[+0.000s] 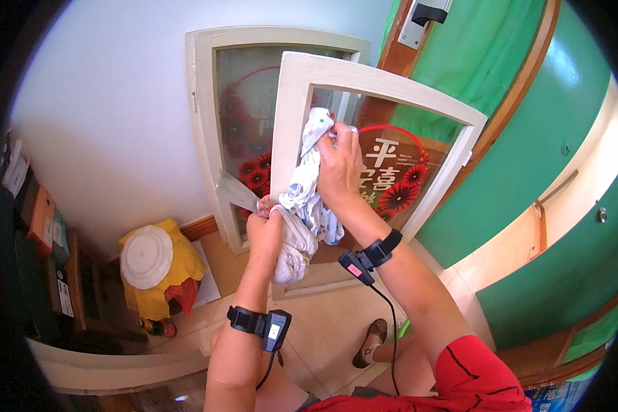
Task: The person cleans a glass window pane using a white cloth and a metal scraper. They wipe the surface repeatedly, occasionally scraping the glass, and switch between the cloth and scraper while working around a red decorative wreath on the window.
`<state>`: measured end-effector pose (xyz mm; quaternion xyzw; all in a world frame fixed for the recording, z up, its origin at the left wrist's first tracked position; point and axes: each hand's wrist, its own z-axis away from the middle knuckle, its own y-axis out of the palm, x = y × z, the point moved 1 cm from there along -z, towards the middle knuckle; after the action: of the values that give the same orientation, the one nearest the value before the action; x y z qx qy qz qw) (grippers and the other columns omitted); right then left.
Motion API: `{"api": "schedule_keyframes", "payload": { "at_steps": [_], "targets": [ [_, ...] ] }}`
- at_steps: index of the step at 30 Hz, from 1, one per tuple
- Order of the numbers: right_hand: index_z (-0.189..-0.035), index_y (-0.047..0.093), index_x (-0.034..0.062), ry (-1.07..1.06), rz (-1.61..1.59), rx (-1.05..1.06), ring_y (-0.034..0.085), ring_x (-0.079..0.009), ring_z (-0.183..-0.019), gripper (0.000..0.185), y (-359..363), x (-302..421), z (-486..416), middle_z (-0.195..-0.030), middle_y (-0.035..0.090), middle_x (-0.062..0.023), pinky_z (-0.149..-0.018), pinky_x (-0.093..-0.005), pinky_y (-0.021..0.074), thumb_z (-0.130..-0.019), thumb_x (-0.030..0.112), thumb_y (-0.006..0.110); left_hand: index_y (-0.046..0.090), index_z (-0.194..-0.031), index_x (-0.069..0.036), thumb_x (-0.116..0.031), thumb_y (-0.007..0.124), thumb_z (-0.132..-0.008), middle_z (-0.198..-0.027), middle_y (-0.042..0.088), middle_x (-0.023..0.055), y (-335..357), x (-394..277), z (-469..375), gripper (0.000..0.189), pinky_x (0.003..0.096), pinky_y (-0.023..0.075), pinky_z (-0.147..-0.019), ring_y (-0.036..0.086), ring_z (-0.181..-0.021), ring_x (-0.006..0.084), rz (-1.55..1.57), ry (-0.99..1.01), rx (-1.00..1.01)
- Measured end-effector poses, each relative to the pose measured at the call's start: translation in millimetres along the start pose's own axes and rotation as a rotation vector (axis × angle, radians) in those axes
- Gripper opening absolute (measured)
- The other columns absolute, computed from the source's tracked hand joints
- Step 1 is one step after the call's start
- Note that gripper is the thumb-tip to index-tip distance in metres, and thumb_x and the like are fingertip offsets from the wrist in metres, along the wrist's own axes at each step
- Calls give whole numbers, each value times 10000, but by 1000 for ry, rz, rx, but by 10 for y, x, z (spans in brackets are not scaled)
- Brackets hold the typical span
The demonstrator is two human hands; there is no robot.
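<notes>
Before me a white-framed window sash stands tilted, its glass bearing a decal of red flowers and writing. My right hand grips a bunched white printed cloth against the left part of the pane, along the inner edge of the frame. Lower down, my left hand is closed on the reddish handle of what looks like a putty knife, whose wide flat blade points up and left. A greyish-white cloth hangs beside that hand; whether the fingers also hold it is unclear.
Behind leans a second white-framed sash against the wall. At left, an upturned white plate lies on yellow cloth, near shelves with boxes. Green door panels border the right. A shod foot is on the tiled floor.
</notes>
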<state>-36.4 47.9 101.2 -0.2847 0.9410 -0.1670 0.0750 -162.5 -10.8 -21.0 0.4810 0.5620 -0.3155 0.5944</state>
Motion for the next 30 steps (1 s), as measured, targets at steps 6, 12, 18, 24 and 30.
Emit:
{"api": "schedule_keyframes", "payload": {
  "at_steps": [6, 12, 18, 24, 30],
  "targets": [
    [-1004, 640, 26, 10, 17, -48, 534, -333, -933, 213, 87, -17, -176, -1079, 528, -161, -811, -414, 457, -800, 32, 579, 683, -1065, 30, -186, 581, -826, -912, 702, 99, -13, -9, -3, 338, 311, 485, -795, 639, -858, 155, -105, -16, -43],
    [-1008, 649, 26, -70, -34, 5, 537, -323, -955, 221, -29, 33, 279, -1084, 527, -155, -821, -410, 459, -793, 35, 598, 686, -1061, 24, -192, 587, -823, -895, 706, 115, -7, -11, 15, 337, 316, 488, -786, 645, -848, 160, -78, 0, -54],
    [-968, 649, 34, -44, 48, -17, 537, -320, -948, 186, 84, -59, 62, -1079, 530, -154, -812, -408, 454, -791, 35, 591, 685, -1065, 24, -187, 580, -824, -904, 707, 122, -10, 26, -9, 337, 321, 486, -802, 651, -864, 177, -94, 18, -63],
    [-955, 648, 30, -13, -13, -102, 539, -331, -949, 168, 41, -12, -254, -1055, 549, -151, -809, -412, 446, -802, 62, 586, 665, -1118, 32, -181, 572, -833, -978, 699, 112, -36, 24, -26, 368, 319, 474, -848, 640, -933, 188, -113, -10, -16],
    [-924, 667, 74, -105, 71, -86, 543, -294, -931, 151, -35, -187, -271, -1028, 557, -113, -779, -398, 441, -792, 95, 598, 616, -1204, 57, -180, 560, -846, -1082, 673, 121, -41, -28, -5, 433, 319, 461, -889, 622, -984, 197, -129, -46, -15]
  ]
}}
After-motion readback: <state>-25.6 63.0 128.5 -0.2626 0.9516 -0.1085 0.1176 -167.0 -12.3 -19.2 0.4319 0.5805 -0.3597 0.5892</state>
